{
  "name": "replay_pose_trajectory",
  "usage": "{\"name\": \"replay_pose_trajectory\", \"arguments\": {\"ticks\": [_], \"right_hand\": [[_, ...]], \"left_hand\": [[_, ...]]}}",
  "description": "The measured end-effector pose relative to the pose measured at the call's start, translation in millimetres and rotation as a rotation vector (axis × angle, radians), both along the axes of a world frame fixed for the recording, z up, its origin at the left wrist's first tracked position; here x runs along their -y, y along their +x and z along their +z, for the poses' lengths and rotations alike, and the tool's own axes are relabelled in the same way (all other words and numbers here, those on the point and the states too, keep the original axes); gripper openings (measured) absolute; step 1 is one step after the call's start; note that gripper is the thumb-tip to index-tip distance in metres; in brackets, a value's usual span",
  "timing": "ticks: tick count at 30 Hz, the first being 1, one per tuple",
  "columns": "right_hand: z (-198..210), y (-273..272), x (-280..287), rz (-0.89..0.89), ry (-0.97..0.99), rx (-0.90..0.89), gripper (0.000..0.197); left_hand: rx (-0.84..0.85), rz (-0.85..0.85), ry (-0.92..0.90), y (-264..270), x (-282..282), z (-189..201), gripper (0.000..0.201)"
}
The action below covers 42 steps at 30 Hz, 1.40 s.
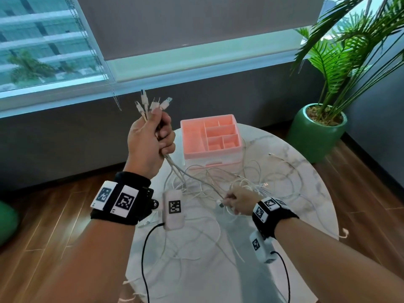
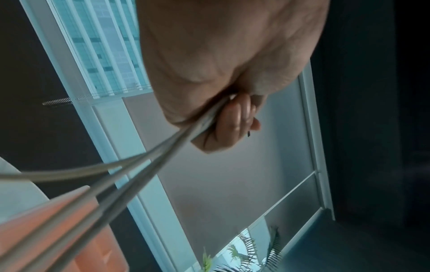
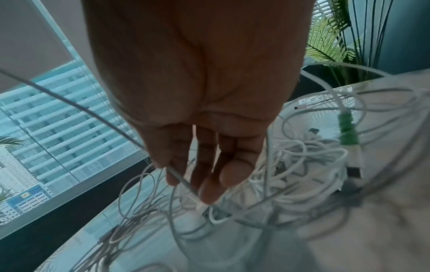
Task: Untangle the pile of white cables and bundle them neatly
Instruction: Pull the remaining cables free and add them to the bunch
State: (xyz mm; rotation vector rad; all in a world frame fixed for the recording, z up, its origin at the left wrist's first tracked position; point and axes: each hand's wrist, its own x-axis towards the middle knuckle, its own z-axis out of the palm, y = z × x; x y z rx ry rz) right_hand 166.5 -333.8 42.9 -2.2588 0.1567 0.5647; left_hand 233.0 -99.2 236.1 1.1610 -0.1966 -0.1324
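The left hand (image 1: 150, 141) is raised above the near-left edge of the tabletop (image 1: 306, 193), fingers curled tight around a gathered group of cable ends, with several plugs (image 1: 150, 101) fanning out above the fist. From its underside the strands run down and right into the white cables (image 1: 218, 178), which lie as a loose tangle across the middle of the tabletop, just in front of the pink organiser box (image 1: 211, 138).

The right hand (image 1: 237, 202) is low over the near side of the tangle, fingertips (image 3: 209, 193) pinching a single strand close to its connector (image 1: 220, 203); the remaining fingers hang fairly straight.

The step in hand appears to be freeing another cable and bringing its end up to join the held group. To do it well, keep the left fist firm so the collected ends stay aligned, and draw the pinched strand out slowly, following it through the loops rather than tugging. A hard pull would likely tighten knots or drag the pile toward the tabletop's edge. If it snags, loosen the crossing loop first.
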Motion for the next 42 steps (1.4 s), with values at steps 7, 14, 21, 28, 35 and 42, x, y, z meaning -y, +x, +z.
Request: {"name": "replay_pose_trajectory", "arguments": {"ticks": [7,14,21,28,35,42], "right_hand": [[113.2,23.5,-5.6,-0.371,0.665,0.339,0.023],[207.9,14.6,-15.0,-0.168,1.287,0.396,0.012],[168.3,14.3,2.6,-0.349,0.965,0.517,0.011],[69.1,-10.6,11.2,0.146,-0.143,0.068,0.02],[131.5,13.7,14.3,-0.25,0.583,0.361,0.028],[208.1,27.1,36.8,-0.346,0.863,0.845,0.016]], "left_hand": [[0.088,0.052,0.543,-15.9,12.4,-72.0,0.036],[0.185,-0.044,0.399,-38.2,52.4,-71.4,0.018],[-0.011,-0.052,0.241,-22.8,55.4,-61.0,0.021],[0.066,0.007,0.111,-9.2,40.2,-31.0,0.022],[0.091,0.157,0.328,8.0,27.6,-56.1,0.022],[-0.059,0.173,0.392,2.6,29.6,-77.8,0.029]]}}
